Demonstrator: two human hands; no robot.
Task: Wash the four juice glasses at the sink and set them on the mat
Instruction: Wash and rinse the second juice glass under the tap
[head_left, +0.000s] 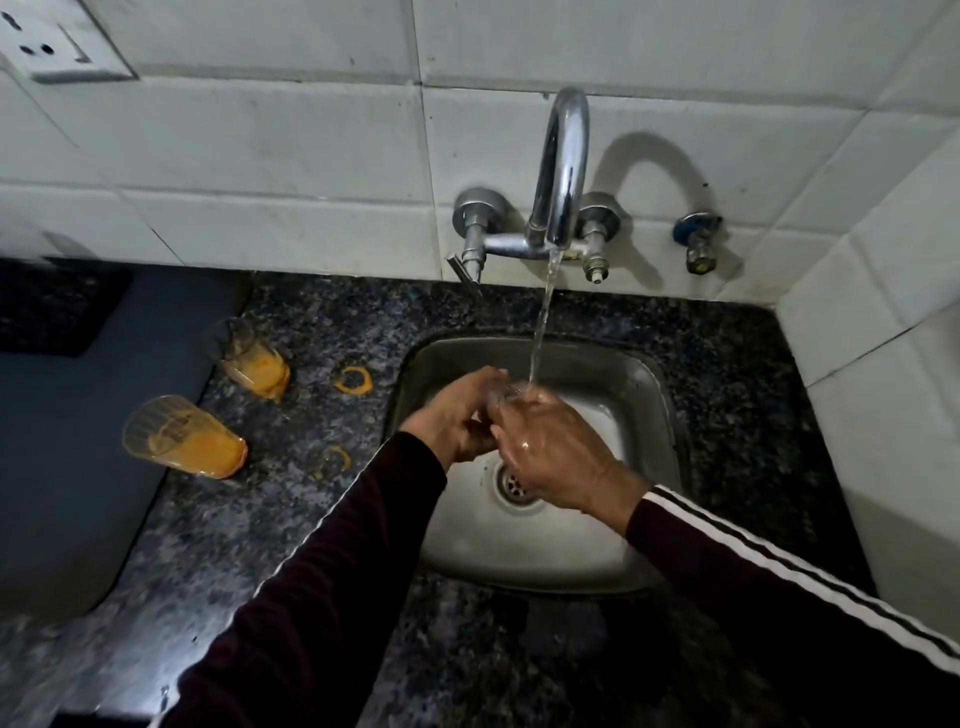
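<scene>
Reaching in from the near edge, two dark maroon sleeves with white stripes (779, 582) led to the hands, which met over the square stainless steel sink (644, 540). The left hand (457, 415) curled shut around one side of a clear juice glass (506, 392), and the wet right hand (556, 457) wrapped the other side, so that only the rim showed between the fingers. A thin stream of water (543, 322) fell onto that glass just above the right hand. Below the hands lay the round metal drain (511, 486). To the left of the left hand, on the speckled dark granite counter (311, 519), two orange juice rings (353, 379) marked the stone. Further left, a clear glass with orange juice dregs (184, 436) stood at the edge of a dark blue-grey mat (62, 441), and a second juice-stained clear glass (249, 358) stood beyond it, just beside the mat. Beyond the hands, the curved chrome tap (561, 166) came out of the white tiled wall (260, 156).
</scene>
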